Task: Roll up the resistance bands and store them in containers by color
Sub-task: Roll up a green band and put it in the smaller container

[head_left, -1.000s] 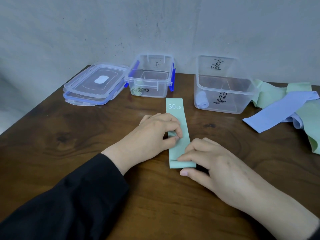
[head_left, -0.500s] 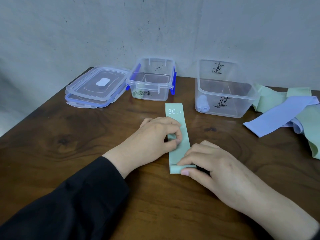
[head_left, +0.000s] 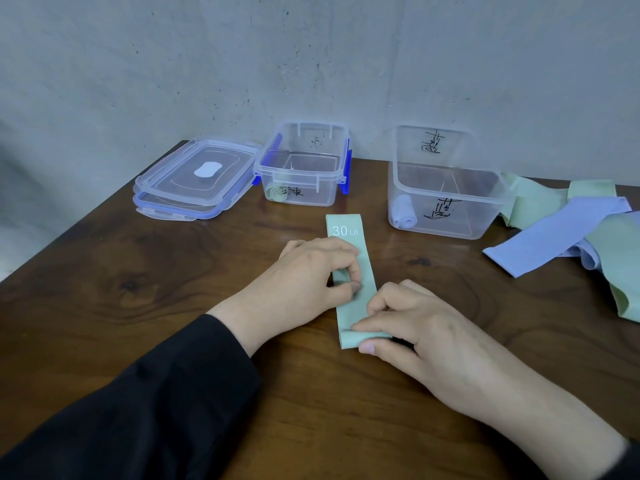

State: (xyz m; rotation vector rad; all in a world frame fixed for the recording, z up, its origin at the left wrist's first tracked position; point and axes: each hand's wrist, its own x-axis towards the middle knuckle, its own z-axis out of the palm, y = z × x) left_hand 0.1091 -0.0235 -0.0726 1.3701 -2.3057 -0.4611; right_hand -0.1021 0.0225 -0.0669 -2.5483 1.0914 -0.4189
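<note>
Head view, looking down on a dark wooden table [head_left: 173, 271]. Left hand [head_left: 304, 271] reaching in from a black sleeve [head_left: 138, 410], knuckles up, thumb and forefinger pinching the left edge of the green band [head_left: 360, 271], marked 30 LB, flat at table centre. Right hand [head_left: 433, 334] palm down, fingers curled over the band's rolled near end, thumb pressed beneath it. Behind: clipped container [head_left: 301, 168] holding a green roll [head_left: 276, 194], larger container [head_left: 446, 195] holding a blue roll [head_left: 403, 211].
</note>
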